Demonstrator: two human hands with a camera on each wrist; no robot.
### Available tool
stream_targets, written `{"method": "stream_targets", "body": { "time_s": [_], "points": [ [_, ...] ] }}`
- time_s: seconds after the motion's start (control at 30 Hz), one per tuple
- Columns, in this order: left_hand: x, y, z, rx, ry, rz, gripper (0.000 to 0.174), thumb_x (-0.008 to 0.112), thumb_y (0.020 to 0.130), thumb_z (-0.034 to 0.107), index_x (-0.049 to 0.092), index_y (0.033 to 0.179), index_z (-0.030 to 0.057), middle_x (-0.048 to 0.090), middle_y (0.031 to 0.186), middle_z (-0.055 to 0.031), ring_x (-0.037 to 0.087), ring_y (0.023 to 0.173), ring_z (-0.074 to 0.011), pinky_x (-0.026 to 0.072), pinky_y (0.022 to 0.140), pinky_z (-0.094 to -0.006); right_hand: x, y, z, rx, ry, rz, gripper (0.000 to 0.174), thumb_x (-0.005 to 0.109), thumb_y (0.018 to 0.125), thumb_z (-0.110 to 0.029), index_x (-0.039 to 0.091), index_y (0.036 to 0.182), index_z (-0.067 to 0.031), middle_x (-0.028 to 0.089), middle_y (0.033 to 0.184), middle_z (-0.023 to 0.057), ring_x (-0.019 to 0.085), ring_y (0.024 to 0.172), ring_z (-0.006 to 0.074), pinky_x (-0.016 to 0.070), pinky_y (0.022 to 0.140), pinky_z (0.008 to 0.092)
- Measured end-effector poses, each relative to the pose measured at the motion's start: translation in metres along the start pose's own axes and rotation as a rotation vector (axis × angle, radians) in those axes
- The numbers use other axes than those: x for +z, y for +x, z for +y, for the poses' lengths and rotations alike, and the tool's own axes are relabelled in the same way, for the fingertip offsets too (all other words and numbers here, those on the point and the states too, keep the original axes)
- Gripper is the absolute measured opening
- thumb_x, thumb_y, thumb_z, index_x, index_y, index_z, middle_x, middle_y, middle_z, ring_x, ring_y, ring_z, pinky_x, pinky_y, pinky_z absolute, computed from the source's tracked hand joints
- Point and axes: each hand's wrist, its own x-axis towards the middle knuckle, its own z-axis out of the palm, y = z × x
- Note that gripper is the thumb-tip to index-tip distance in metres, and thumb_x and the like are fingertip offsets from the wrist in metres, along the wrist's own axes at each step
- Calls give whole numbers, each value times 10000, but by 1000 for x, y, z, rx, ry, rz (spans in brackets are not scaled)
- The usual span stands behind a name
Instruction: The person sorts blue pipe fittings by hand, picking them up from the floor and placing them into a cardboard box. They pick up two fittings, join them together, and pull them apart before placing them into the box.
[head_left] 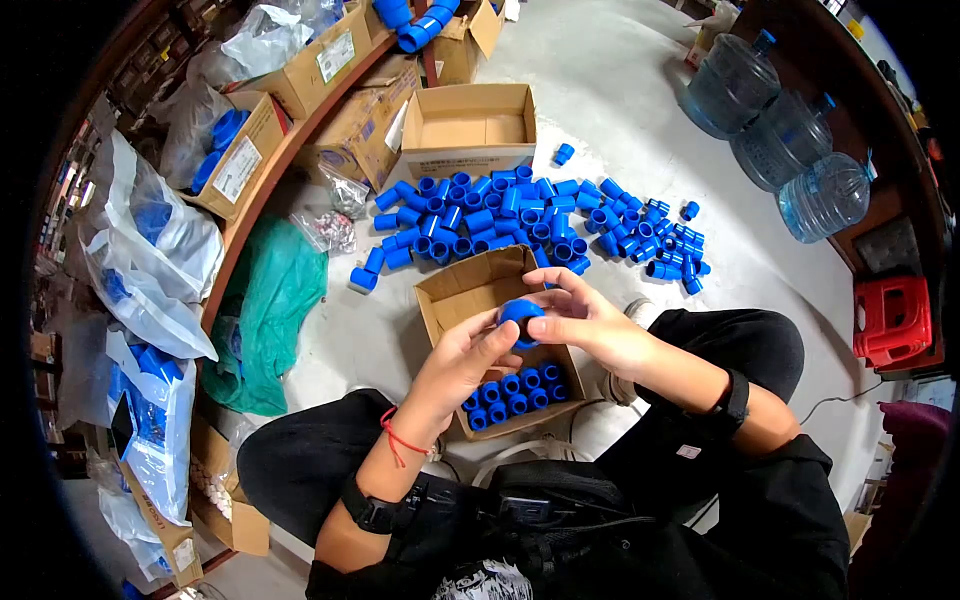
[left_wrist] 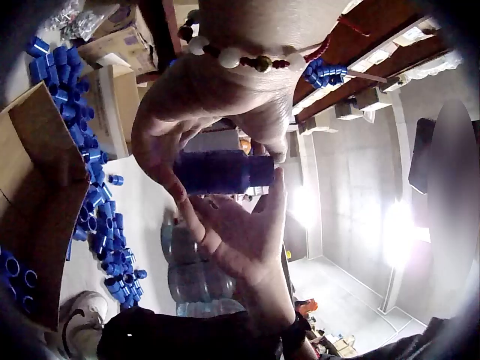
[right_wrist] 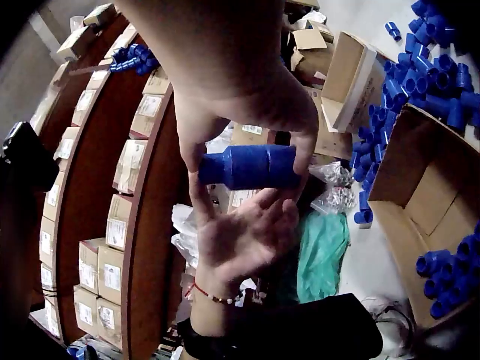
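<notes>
We hold one blue pipe fitting (head_left: 522,312) between both hands, over the near carton. Our left hand (head_left: 462,352) curls round its side, thumb and fingers gripping it; our right hand (head_left: 592,322) pinches it from the other side, thumb at the rim. The fitting stands roughly upright on its long axis, its narrower end pointing up towards our head and its wider end down. We see no writing on it.

Just below our hands, the near carton (head_left: 432,312) holds blue fittings (head_left: 517,404) packed in rows, several with their round openings up. Beyond our fingers, loose blue fittings (head_left: 480,220) spread over the floor, pointing every way, and past them sits a far carton (head_left: 470,160) with print on its side too small to read. Left of our left hand lies a green bag (head_left: 272,315); farther left, shelf boxes (head_left: 240,172) carry white labels whose text we cannot make out. Well to the right of our right hand are a red container (head_left: 892,318) and large water bottles (head_left: 732,88).
</notes>
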Motion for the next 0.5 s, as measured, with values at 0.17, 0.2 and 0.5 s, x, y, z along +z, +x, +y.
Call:
{"method": "stream_targets", "body": {
  "time_s": [0.17,0.2,0.5],
  "points": [
    [4,0,-2,-13,-5,23,575,573,721,445,435,1112,46,517,958,-41,508,818,-111,399,683,-216,0,-1,4,11,86,78,538,621,725,-217,323,1161,-110,448,1068,78,444,962,142,365,829,263],
    [5,0,-4,-17,-24,28,576,576,719,445,434,1114,51,518,959,-42,506,825,-113,396,689,-220,1,-1,4,-4,80,88,552,633,713,-217,323,1151,-86,452,1061,91,440,969,153,355,837,276],
    [2,0,-4,-9,-7,43,558,595,708,424,448,1095,50,505,965,-37,492,845,-89,383,679,-204,3,0,6,-28,39,82,584,654,692,-214,320,1141,-46,457,1062,119,429,991,182,316,874,306]
  ]
}}
